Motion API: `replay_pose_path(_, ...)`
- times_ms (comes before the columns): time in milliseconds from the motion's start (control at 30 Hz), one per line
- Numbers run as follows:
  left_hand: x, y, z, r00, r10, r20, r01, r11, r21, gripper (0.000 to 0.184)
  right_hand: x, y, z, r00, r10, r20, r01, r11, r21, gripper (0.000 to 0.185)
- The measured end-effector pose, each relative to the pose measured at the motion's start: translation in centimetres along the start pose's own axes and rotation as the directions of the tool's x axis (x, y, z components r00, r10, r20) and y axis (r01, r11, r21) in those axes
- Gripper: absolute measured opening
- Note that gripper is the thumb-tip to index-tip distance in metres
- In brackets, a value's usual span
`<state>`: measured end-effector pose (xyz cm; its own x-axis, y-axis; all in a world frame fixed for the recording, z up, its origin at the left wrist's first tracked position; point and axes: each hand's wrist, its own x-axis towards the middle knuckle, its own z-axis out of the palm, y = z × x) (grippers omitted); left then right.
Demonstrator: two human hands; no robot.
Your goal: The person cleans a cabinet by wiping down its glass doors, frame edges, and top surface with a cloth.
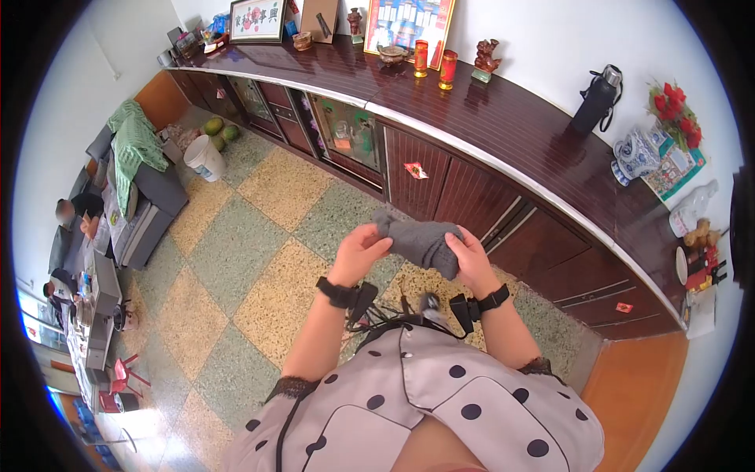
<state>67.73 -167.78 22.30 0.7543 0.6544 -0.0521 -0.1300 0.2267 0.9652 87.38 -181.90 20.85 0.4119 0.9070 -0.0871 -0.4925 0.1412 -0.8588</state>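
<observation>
A dark grey cloth (418, 241), folded or bunched into a thick strip, is held up in front of my body between both hands. My left hand (360, 252) pinches its left end between thumb and fingers. At the other end, my right hand (472, 261) is closed around the cloth, with the thumb on top and the fingers partly hidden behind it. Black bands with small devices circle both wrists. Dark cables hang near my waist, below the cloth.
A long dark wooden cabinet (464, 182) runs along the wall ahead. On its top stand a black bottle (598, 101), red candle holders (447, 71) and a blue-and-white vase (634, 154). A white bucket (205, 160), grey sofa (157, 206) and two people are on the left.
</observation>
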Motion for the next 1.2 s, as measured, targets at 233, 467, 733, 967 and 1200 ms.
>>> replay_pose_path(233,9.1,1.4,-7.5,0.988,-0.154,0.003,0.148,0.955,0.258,0.024,11.8,-0.7,0.9,0.999,-0.028,0.044,0.026,0.998,0.054,0.032)
replay_pose_path(467,22.8,5.7,-18.0,0.984,0.019,-0.179,0.046,0.936,0.350,0.020,27.9,-7.2,-2.8,0.928,-0.315,-0.199,0.327,0.945,0.029,0.036)
replay_pose_path(733,34.7,9.4,-28.3,0.913,0.092,-0.397,0.062,0.931,0.359,0.023,44.0,-8.7,-6.2,0.747,-0.663,-0.049,-0.015,0.057,-0.998,0.043)
replay_pose_path(967,46.7,8.0,-40.2,0.939,0.137,-0.316,0.095,0.778,0.621,0.025,49.2,1.2,-6.1,0.853,-0.522,0.015,-0.249,-0.433,-0.866,0.041)
replay_pose_path(1200,58.5,6.9,-44.1,0.909,0.387,0.155,-0.245,0.196,0.949,0.028,50.9,2.4,0.4,0.907,-0.383,-0.175,-0.355,-0.471,-0.808,0.043)
